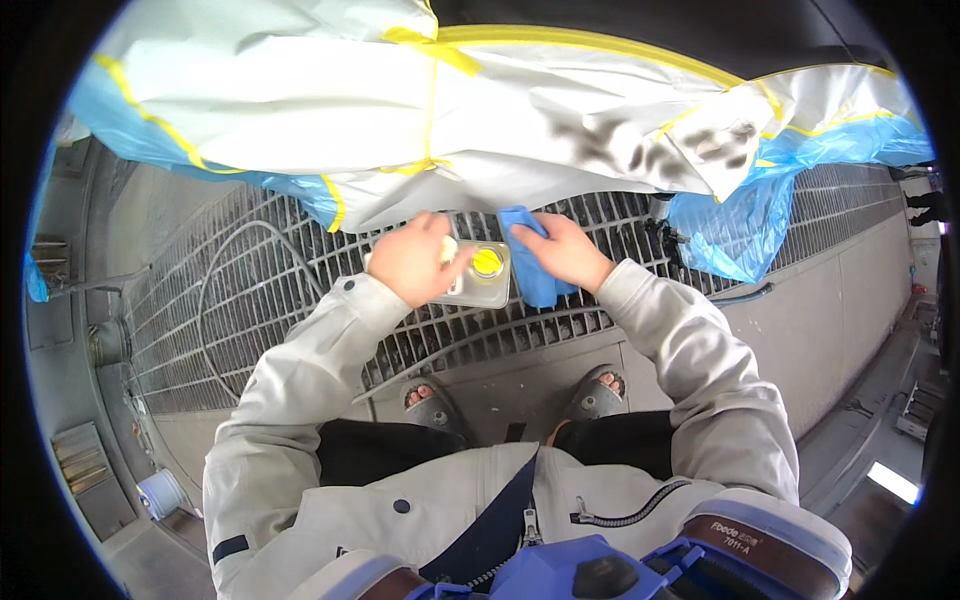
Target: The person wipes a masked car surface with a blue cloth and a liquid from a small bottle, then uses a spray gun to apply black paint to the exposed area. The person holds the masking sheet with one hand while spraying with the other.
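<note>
My right hand (568, 252) grips a folded blue cloth (530, 262), thumb on top, and the cloth hangs down over the floor grating. Just to its left lies a shallow, pale tray (488, 297) bearing a round container with a bright yellow top (487, 262). Over the tray's left side is my left hand (410, 264), its fingers curled around a small whitish thing (449, 250) whose kind I cannot make out. The fingers partly cover that thing and the tray.
White masking sheets (300, 110) with yellow tape drape a dark panel (640, 30) ahead. Blue film (735, 235) hangs at the right. A hose (500, 325) crosses the metal grating (265, 290). My sandals (600, 398) stand at its near edge, and a blue respirator (570, 570) hangs at my chest.
</note>
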The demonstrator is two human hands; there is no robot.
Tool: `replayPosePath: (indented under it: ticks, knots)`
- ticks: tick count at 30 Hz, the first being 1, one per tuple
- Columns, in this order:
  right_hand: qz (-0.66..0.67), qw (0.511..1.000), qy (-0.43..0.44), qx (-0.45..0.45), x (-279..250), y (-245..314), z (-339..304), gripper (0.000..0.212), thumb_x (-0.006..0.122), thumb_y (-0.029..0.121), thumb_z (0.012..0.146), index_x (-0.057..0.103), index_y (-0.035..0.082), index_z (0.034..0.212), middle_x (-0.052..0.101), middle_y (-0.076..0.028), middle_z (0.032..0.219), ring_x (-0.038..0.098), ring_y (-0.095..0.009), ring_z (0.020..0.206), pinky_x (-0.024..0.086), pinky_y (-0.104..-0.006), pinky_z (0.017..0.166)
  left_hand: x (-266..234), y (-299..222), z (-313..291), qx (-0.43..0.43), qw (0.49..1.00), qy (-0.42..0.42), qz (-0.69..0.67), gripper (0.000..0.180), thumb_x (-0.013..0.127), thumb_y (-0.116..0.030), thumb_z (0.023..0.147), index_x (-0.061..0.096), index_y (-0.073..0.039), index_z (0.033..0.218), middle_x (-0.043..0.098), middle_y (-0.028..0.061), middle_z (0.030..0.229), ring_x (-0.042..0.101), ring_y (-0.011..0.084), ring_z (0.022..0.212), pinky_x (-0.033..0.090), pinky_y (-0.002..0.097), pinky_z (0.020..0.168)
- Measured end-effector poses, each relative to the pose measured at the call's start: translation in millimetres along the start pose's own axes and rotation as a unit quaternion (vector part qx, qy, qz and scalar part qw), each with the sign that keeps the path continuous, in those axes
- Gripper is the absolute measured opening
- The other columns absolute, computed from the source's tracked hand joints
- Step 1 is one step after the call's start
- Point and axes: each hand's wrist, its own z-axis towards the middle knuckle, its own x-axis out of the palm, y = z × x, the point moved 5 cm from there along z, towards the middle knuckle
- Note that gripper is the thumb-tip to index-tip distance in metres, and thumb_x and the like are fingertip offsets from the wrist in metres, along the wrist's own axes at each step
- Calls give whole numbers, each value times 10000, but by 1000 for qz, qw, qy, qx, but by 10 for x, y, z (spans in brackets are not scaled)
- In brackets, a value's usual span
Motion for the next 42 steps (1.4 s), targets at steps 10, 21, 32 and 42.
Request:
replayPosePath:
  ticks: [10,21,32,42]
  knots:
    - [-76,992,-45,-93,-217,264,-110,432,746,228,876,663,-20,1220,766,-251,973,762,-361,903,597,-481,846,192,-504,391,259,930,144,218,274,657,-352,939,693,-112,1064,718,121,965,741,334,841,594,482,687]
    - [-275,889,-66,-360,388,169,-526,714,732,30,818,540,67,1504,642,-208,1430,676,-386,1230,575,-445,1025,597,-52,145,-5,997,60,-43,242,697,-341,888,771,-110,879,761,158,852,740,415,839,591,511,733]
    - [-409,818,19,-404,693,95,-550,853,770,112,766,472,-60,1546,438,-228,1642,386,-412,1546,371,-453,1266,420,944,-627,-167,984,-14,-66,447,519,-400,1109,747,-20,1049,749,232,1028,676,436,924,538,495,865]
    - [-319,885,-31,-336,251,-196,-676,789,696,10,835,422,-37,1574,374,-254,1677,415,-405,1535,418,-437,1241,739,249,-589,-42,939,-32,-341,456,520,-428,1115,736,-50,1252,578,285,1502,671,385,1265,514,402,1068]
